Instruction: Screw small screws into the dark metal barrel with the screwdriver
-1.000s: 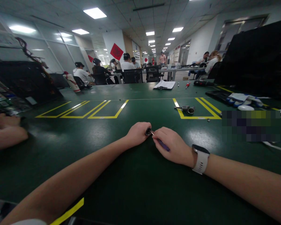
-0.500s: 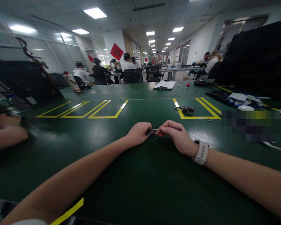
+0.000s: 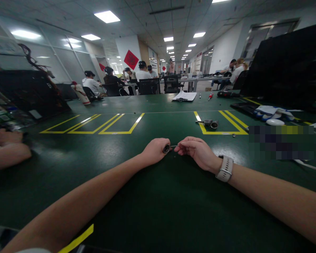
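Observation:
My left hand [image 3: 155,150] rests on the green table [image 3: 152,203] and grips a small round metal part [image 3: 166,148]. My right hand [image 3: 197,151], with a white watch on its wrist, pinches a thin tool [image 3: 174,146] by the fingertips; the tool's tip sits in the metal part. The rest of the tool is hidden inside my fingers. A tiny dark piece lies on the table just below the tool.
A metal part with a key [image 3: 208,122] lies inside a yellow marked box. A clipboard [image 3: 184,96], a red screwdriver [image 3: 210,95] and gloves [image 3: 272,112] lie farther off. Another person's arm [image 3: 7,151] rests at left. Seated people work at far tables.
My right hand has turned from a pen-like hold with the purple handle showing to a fingertip pinch, and the tool now lies level. The left hand has stayed put.

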Motion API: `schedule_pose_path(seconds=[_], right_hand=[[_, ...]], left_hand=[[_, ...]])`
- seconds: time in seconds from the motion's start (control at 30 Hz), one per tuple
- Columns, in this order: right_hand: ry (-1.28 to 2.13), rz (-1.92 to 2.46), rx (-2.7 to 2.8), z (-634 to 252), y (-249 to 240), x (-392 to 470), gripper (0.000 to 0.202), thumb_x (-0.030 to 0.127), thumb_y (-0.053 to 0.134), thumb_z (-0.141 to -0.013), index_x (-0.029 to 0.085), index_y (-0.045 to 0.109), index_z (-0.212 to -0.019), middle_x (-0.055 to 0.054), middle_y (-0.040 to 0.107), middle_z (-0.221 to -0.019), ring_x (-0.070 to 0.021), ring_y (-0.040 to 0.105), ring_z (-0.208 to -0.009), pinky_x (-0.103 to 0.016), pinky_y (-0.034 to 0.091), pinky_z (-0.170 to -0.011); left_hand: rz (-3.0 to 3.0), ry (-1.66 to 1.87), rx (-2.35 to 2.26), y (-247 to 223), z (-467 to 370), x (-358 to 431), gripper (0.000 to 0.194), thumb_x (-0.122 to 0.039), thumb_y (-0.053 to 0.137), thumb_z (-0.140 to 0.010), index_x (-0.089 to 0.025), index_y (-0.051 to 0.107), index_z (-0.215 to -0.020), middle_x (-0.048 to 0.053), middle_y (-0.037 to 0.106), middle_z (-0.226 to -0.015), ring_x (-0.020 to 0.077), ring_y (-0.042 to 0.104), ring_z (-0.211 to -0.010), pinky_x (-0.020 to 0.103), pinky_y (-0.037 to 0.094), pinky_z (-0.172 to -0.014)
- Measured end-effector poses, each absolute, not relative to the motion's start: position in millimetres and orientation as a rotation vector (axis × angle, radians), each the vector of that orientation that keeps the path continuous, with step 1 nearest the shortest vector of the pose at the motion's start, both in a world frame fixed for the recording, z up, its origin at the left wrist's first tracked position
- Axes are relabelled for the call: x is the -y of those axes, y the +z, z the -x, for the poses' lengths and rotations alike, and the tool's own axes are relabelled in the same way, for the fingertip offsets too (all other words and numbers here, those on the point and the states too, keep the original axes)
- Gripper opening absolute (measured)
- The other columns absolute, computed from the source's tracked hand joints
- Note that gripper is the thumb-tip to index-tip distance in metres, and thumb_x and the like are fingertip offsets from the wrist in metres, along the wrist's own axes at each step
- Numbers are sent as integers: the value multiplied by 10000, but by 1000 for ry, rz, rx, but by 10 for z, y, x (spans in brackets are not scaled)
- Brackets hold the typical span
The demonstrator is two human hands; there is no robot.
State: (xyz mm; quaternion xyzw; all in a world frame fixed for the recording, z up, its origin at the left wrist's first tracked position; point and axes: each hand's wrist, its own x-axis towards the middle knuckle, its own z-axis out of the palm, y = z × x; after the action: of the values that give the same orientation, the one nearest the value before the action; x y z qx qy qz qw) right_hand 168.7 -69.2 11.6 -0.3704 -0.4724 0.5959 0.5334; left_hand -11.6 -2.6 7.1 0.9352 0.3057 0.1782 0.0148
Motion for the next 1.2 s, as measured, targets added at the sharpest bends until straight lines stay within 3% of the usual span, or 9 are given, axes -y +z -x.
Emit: schedule_pose_path(seconds=[0.1, 0.33, 0.67, 1.2], right_hand=[[1406, 873, 1108, -1695, 98, 698, 68, 221, 600, -721, 160, 602, -691, -31, 665, -677, -156, 614, -684, -315, 449, -687], [826, 1042, 1639, -1615, 148, 876, 102, 239, 557, -776, 180, 637, -755, -31, 639, -789, -180, 575, -745, -351, 432, -708], [1450, 858, 1119, -1707, 107, 673, 62, 208, 613, -697, 152, 618, -671, -34, 674, -671, -153, 606, -661, -313, 424, -673], [1296, 902, 1031, -1732, 113, 695, 94, 180, 546, -621, 174, 577, -532, -10, 609, -481, -131, 532, -481, -273, 378, -512]], left_hand=[[-2838, 559, -986, 66, 104, 15, 127, -229, 502, -803, -175, 476, -691, -11, 511, -647, 124, 486, -601, 234, 342, -551], [-2862, 537, -1124, 71, 88, 32, 144, -293, 497, -805, -176, 503, -721, 7, 525, -660, 151, 492, -618, 256, 331, -548], [-2903, 516, -1080, 84, 78, 36, 129, -231, 504, -809, -175, 503, -693, -3, 523, -647, 138, 487, -616, 254, 345, -567], [-2735, 512, -1182, 89, 66, 5, 207, -346, 537, -797, -181, 482, -684, -6, 522, -659, 140, 487, -606, 250, 331, -538]])
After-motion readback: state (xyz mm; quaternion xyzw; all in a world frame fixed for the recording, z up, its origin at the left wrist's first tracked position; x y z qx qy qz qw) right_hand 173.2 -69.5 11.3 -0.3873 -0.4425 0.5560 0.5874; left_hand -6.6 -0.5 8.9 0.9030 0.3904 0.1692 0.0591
